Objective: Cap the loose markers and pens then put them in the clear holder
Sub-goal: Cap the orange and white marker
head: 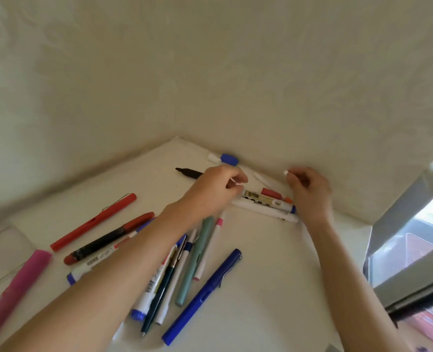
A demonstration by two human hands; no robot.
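Head view: the step in hand, by my reading, is capping. Right hand [309, 191] pinches a small white cap [286, 172] between thumb and forefinger, with the other fingers curled under. Left hand [215, 191] is curled too, thumb and forefinger clamped on a thin white stick [235, 182]; cannot tell whether it is a pen tip. The hands are apart, one at each end of a labelled marker [263, 199] and a white pen [263, 212] lying by the wall.

Advice: bring cap and tip onto one line, grip the barrel close to the tip, and push straight until seated. A skewed push would likely slip.

Other pens lie loose on the tabletop [274, 275] around the left forearm: blue pen [202, 295] nearest, red pen [93, 222] far left. Clear holder: not identifiable in view.
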